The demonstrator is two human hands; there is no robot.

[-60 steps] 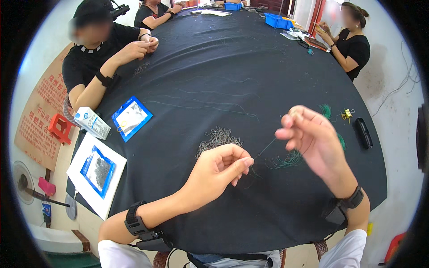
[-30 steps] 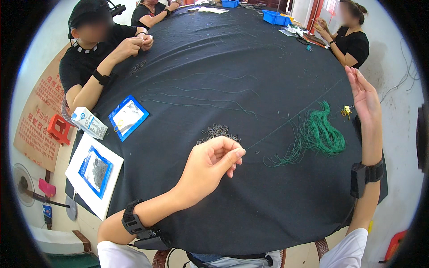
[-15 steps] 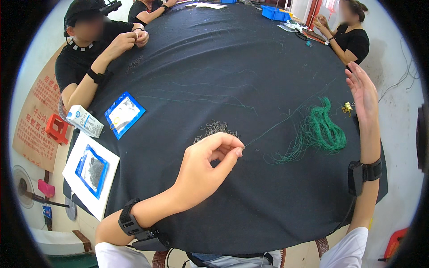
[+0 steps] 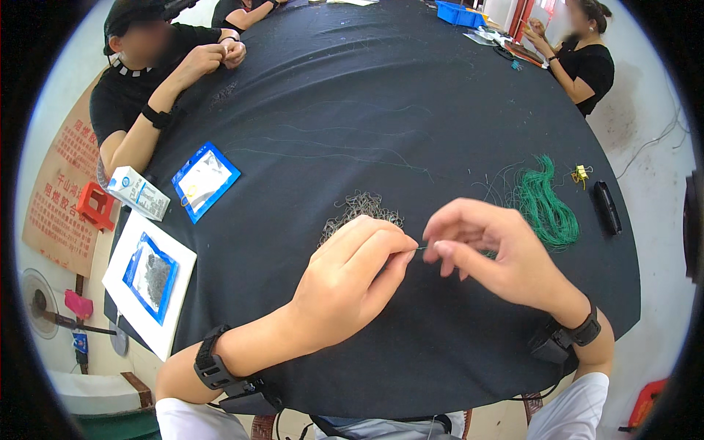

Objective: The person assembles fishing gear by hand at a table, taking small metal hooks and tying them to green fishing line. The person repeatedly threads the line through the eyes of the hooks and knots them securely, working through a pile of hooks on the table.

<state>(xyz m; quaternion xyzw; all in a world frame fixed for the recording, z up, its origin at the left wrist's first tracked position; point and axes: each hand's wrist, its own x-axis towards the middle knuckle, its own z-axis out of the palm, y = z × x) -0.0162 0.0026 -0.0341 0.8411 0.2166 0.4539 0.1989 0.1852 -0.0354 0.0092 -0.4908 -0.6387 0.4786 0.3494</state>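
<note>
Right hand (image 4: 521, 257) further in; curled beside left hand (image 4: 348, 282)

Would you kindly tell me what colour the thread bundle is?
The thread bundle is green, shown best in the head view.

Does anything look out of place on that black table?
Mildly: a few thin threads lie loose across the black cloth, apart from the green bundle beyond the right hand, so they look stray.

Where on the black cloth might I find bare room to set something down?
Bare cloth shows between the forearms and between the upper blue pouch and the wiry pile. It is crowded around the left hand, right hand and green threads, and at the left edge by the carton and white board.
</note>
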